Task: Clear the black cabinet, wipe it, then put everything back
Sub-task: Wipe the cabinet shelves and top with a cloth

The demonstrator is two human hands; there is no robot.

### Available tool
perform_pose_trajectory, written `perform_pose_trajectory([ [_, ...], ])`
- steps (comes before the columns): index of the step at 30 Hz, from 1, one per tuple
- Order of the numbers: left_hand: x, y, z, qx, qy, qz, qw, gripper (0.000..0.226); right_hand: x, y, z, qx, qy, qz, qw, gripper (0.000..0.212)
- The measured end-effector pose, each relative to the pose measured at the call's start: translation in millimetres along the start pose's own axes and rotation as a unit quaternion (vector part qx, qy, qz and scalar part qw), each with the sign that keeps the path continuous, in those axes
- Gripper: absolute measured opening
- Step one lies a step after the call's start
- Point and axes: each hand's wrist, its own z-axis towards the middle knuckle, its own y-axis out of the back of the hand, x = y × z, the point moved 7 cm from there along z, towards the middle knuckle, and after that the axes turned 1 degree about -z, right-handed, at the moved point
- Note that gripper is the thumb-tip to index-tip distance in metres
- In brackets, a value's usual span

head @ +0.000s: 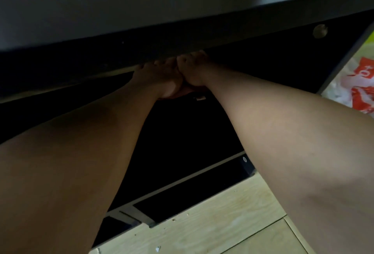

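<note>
Head view: left hand (159,77) and right hand (194,71) touch, far inside the black cabinet (283,61), centre, under its top panel (182,0). Fingers (162,65) lost in shadow; grip can't tell. Suggest: confirm hold by feel, withdraw low.

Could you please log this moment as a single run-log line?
hands: left hand and right hand touching, reaching inside black cabinet | held: cannot tell | right of cabinet: red-white bag

Pale wood-grain floor (232,219), red-and-white plastic bag (356,89) at right edge, small white scrap (157,249) on floor
</note>
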Motion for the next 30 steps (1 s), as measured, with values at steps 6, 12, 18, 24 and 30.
perform_pose_trajectory([
  [6, -8, 6, -29, 0.018, 0.014, 0.008, 1.0, 0.112, 3, 0, -21, -0.001, -0.041, 0.055, 0.998, 0.051],
  [12, -20, 10, -64, -0.005, 0.002, 0.019, 1.0, 0.129, 2, -9, -44, -0.01, -0.081, 0.149, 0.985, 0.059],
  [18, -32, 16, -116, 0.055, 0.058, -0.032, 0.996, 0.129, 13, -8, -93, 0.03, -0.086, 0.152, 0.984, 0.06],
  [24, -36, 12, -162, 0.083, 0.089, -0.028, 0.992, 0.092, 30, -8, -139, 0.049, -0.08, 0.128, 0.987, 0.06],
  [30, -41, 14, -209, 0.07, 0.095, -0.013, 0.993, 0.071, 49, -7, -184, 0.055, -0.076, 0.132, 0.987, 0.06],
])
